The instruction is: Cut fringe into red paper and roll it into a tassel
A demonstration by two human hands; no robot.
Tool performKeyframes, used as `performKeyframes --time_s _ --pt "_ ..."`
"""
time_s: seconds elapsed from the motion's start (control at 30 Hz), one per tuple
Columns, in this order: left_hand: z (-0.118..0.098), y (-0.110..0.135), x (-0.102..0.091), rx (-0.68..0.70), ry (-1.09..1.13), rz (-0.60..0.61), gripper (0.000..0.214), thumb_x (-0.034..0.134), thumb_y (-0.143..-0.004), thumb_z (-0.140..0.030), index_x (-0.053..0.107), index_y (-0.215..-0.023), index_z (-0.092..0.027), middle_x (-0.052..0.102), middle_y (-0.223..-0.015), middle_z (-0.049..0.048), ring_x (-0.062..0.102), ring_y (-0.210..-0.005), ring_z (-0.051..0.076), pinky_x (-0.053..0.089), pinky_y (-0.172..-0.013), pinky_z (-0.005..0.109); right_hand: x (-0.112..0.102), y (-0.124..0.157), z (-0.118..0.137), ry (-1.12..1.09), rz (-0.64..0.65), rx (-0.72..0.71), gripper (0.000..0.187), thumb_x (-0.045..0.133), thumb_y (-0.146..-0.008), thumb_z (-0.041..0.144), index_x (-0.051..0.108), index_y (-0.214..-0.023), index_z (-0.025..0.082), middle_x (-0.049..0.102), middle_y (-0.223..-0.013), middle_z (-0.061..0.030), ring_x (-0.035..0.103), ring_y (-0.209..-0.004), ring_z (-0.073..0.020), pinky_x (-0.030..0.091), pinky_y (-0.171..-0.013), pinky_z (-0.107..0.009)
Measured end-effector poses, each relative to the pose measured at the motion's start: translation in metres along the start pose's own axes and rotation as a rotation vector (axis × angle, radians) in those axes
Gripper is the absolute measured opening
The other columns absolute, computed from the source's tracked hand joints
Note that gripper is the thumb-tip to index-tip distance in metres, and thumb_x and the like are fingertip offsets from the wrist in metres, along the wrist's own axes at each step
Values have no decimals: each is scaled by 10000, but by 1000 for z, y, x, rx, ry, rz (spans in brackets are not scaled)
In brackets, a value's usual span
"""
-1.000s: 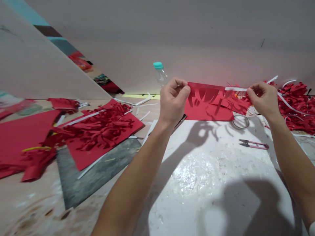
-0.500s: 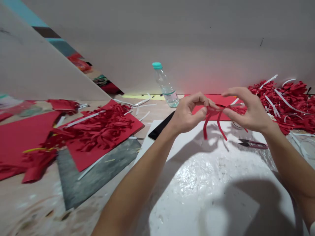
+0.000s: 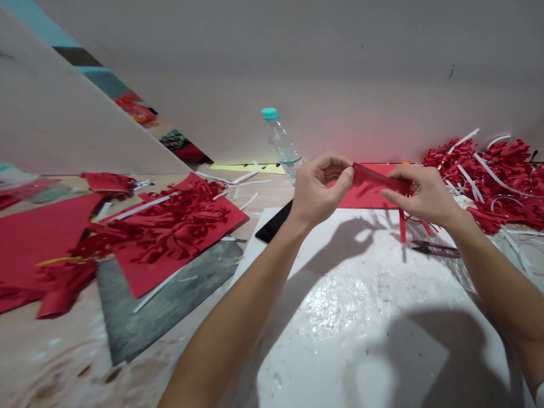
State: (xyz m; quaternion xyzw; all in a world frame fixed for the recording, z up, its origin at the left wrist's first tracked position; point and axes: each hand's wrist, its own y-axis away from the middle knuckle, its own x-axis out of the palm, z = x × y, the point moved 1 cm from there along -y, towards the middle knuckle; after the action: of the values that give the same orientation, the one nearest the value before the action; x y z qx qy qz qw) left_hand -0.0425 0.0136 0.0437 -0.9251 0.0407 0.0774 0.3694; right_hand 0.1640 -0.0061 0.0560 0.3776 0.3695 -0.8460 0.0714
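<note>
A red fringed strip point(image 3: 370, 177) is stretched between my two hands above the far part of a white board point(image 3: 361, 317). Its left end is pinched between the thumb and fingers of my left hand point(image 3: 321, 190). My right hand point(image 3: 425, 192) grips the other end, and narrow red tails hang down below it. Behind the strip lies a flat red sheet point(image 3: 361, 195). Thread snips point(image 3: 437, 249) with dark blades rest on the board below my right hand. A black phone point(image 3: 274, 222) lies by my left wrist, partly covered by it.
A clear bottle point(image 3: 283, 141) with a teal cap stands near the wall. Piled red fringes with white strips point(image 3: 501, 175) lie at the right. More red fringes point(image 3: 182, 226) cover a red sheet at the left, over a dark grey board point(image 3: 170, 311).
My hands have drawn apart, and the red strip now spans straight between them. The hanging tails have shifted right, under my right hand. My right fingers have closed.
</note>
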Motion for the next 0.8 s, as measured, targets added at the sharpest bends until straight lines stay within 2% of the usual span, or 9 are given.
performKeyframes --time_s 0.23,0.5,0.67,0.8 --pt "2 -1 1 -1 -42 -95 122 666 -795 -280 605 -768 -177 632 -637 -16 612 -572 85 505 -542 182 3 0 -4 -2 -75 32 31 621 -765 191 647 -749 191 668 -699 -22 547 -607 -149 393 -570 -273" --pt "1 5 6 31 -109 -148 134 656 -826 -305 667 -804 -174 700 -719 19 659 -629 111 544 -597 218 5 0 -2 11 -137 57 49 626 -769 219 655 -758 181 634 -646 -3 479 -538 -125 352 -538 -269" --pt "-6 10 11 192 -246 -210 67 669 -828 -247 714 -809 -201 738 -764 30 672 -661 131 558 -628 253 5 0 3 10 -152 59 54 620 -776 224 643 -753 180 607 -621 1 464 -526 -123 345 -535 -272" --pt "-11 11 14 341 -383 -205 57 685 -818 -215 738 -819 -234 757 -792 24 685 -684 147 561 -668 282 6 1 7 14 -161 34 82 604 -791 226 597 -718 189 583 -616 5 441 -526 -122 332 -531 -274"
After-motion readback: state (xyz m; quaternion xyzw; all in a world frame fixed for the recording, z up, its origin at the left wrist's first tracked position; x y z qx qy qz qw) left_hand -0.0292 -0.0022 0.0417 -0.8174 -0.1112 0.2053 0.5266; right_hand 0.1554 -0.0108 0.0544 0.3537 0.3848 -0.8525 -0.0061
